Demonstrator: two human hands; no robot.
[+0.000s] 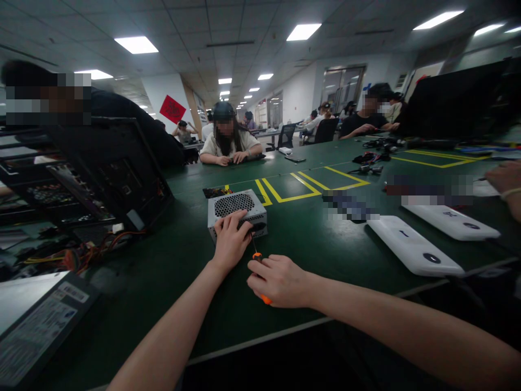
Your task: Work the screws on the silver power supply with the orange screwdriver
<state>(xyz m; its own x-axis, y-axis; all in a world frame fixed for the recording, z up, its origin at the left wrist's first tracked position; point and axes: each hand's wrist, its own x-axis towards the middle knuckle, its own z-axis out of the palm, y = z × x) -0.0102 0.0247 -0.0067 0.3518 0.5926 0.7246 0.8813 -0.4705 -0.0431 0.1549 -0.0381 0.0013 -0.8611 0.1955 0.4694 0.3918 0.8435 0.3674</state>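
Note:
A grey power supply unit (238, 203) with a honeycomb grille on top sits on the green table in front of me. My left hand (231, 239) grips its near side, fingers laid over the upper edge. In my right hand (280, 281) is a screwdriver (257, 256) with an orange and black handle, the fingers wrapped round it. Its thin shaft points away from me at the unit's near face, close to my left fingertips. Whether the tip touches a screw I cannot tell.
An open black computer case (114, 168) stands left, with loose cables (81, 250) beside it. Another power supply (44, 320) lies at the near left. White power banks (413, 244) lie on the right. Yellow tape marks the table (195, 217). A co-worker (230, 136) sits opposite.

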